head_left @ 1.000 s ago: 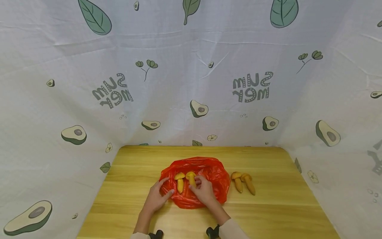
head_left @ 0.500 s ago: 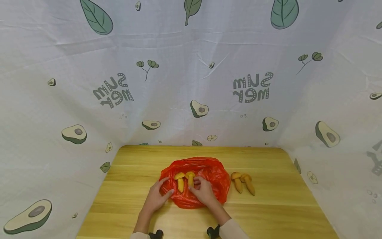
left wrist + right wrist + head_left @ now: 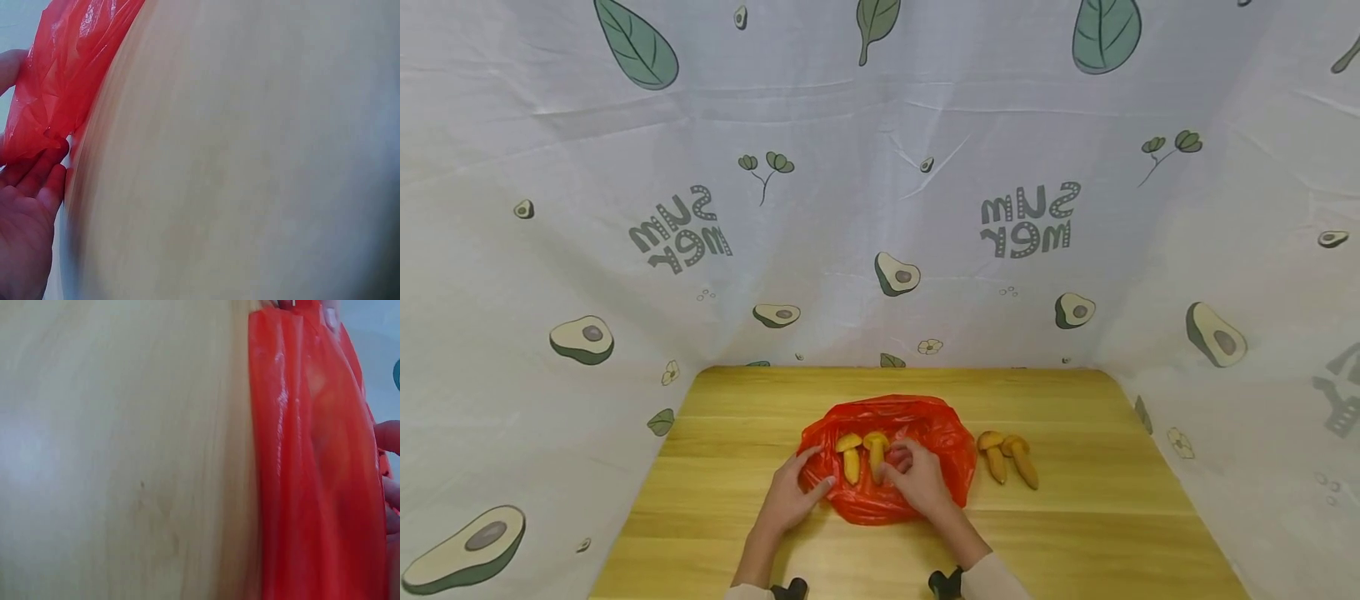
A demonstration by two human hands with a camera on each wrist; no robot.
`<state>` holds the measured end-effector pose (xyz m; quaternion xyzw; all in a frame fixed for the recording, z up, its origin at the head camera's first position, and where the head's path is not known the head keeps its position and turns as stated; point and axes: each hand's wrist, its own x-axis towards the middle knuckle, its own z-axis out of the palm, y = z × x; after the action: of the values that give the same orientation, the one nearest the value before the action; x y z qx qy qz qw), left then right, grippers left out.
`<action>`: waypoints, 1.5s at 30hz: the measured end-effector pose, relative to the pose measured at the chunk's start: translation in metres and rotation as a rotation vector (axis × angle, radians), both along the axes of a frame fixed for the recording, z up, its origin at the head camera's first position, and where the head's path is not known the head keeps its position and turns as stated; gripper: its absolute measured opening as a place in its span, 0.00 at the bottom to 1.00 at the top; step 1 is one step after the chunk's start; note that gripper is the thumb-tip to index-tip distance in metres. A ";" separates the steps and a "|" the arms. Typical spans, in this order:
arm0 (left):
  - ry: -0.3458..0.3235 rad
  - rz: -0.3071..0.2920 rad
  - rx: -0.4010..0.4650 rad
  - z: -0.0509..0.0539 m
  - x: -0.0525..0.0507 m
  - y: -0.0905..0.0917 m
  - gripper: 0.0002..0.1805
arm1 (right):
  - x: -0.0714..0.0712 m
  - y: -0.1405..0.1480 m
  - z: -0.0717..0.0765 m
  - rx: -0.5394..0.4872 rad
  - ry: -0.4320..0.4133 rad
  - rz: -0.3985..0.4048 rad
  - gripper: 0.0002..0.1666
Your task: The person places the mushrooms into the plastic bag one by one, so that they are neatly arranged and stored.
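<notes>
A crumpled red plastic bag [image 3: 946, 442] lies spread open on the table, with two yellow mushrooms [image 3: 851, 463] [image 3: 876, 457] side by side on it. The left hand [image 3: 786, 497] rests at the bag's left edge, thumb and fingers spread apart. In the left wrist view, fingers of the left hand [image 3: 28, 225] lie against the underside of the bag [image 3: 65, 75]. Just right of the second mushroom, the right hand [image 3: 920, 483] hovers with bent, relaxed fingers and holds nothing visible. The right wrist view shows the bag [image 3: 312, 456] hiding part of its fingertips.
Two more mushrooms [image 3: 992, 457] [image 3: 1021, 461] lie close together on the wooden table [image 3: 1075, 542], right of the bag. A pale cloth [image 3: 820, 125] printed with avocados and leaves hangs behind and at both sides of the table.
The right hand has let go of the second mushroom and drawn slightly to the right. That mushroom now lies more upright beside the first. The left hand has stayed at the bag's edge.
</notes>
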<state>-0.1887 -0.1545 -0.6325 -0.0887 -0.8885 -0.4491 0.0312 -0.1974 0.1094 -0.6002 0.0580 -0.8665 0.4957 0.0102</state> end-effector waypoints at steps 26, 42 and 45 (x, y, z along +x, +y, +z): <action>-0.023 0.006 -0.012 0.000 0.000 0.001 0.35 | 0.008 0.071 0.029 -0.103 0.198 -0.227 0.07; -0.025 0.008 -0.014 0.001 0.000 0.000 0.35 | 0.012 0.118 0.024 -0.018 0.228 -0.309 0.09; -0.025 0.008 -0.017 0.001 0.000 0.000 0.35 | 0.011 0.127 0.023 -0.011 0.269 -0.311 0.10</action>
<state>-0.1882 -0.1541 -0.6314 -0.0799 -0.8930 -0.4424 0.0212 -0.1860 0.2361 -0.5776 -0.0110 -0.8532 0.4805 0.2025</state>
